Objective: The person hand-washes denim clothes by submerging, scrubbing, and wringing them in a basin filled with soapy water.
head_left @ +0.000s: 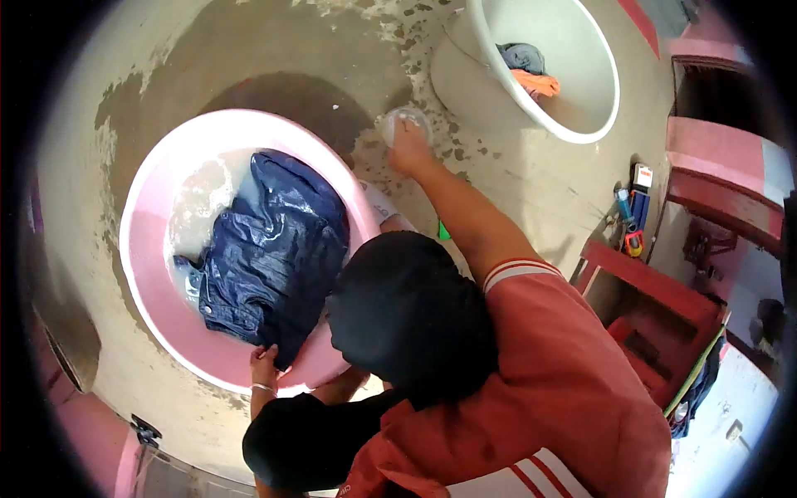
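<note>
Dark blue wet jeans [278,249] lie bunched in a pink basin [149,274] that holds cloudy, sudsy water. My left hand [264,365], with a band at the wrist, is at the basin's near rim, its fingers closed on the lower edge of the jeans. My right arm stretches away beyond the basin's right side. At its end my right hand [407,151] is closed on a clear round container [413,121], low over the wet floor. Part of the container is hidden by the hand.
A large pale tub [461,75] at the top right holds grey and orange cloth [535,83]. Red wooden furniture [656,282] stands at the right, with small bottles and packets [635,207] beside it. My black-clad knees are close to the basin.
</note>
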Demonstrator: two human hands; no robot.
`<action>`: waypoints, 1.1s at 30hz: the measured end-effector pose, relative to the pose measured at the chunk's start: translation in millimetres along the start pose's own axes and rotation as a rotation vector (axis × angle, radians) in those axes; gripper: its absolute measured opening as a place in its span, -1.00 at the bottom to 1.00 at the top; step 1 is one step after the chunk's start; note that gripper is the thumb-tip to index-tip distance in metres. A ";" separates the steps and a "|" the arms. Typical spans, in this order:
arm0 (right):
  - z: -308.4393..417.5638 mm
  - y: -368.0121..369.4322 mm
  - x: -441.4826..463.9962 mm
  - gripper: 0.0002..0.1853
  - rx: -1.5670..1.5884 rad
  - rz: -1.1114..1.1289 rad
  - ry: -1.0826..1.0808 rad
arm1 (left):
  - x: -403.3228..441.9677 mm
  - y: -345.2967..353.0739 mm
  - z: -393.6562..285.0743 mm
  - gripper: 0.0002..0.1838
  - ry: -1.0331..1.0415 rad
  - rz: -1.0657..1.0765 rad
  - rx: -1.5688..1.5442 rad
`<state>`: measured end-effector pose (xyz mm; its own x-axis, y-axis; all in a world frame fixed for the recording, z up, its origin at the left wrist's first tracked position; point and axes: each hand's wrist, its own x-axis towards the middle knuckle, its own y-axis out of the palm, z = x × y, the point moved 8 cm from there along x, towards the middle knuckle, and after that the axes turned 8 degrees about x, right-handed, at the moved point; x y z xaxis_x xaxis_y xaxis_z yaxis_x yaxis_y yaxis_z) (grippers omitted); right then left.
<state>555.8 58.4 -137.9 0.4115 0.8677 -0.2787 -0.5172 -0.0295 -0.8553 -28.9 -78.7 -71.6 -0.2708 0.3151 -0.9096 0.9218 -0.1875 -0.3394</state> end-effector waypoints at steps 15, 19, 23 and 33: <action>-14.3 27.8 26.6 -0.08 0.109 0.385 0.131 | -7.9 33.3 4.6 -0.66 -0.234 0.315 -0.146; -28.1 -11.7 29.4 -0.26 0.366 0.117 0.240 | -7.3 23.9 17.7 -0.67 -0.337 0.283 -0.182; -32.2 -73.2 36.5 -0.50 0.822 0.116 0.460 | -25.6 40.2 -4.6 -0.63 -0.237 0.478 -0.366; 301.0 -61.5 -91.7 -0.74 0.858 0.977 -0.054 | -66.2 27.8 -48.1 -0.48 0.249 0.535 -0.727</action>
<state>323.9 130.0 71.7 -0.4260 0.6869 -0.5888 -0.9040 -0.3494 0.2464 28.0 -60.0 -9.3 0.2290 0.5607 -0.7958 0.8767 0.2366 0.4189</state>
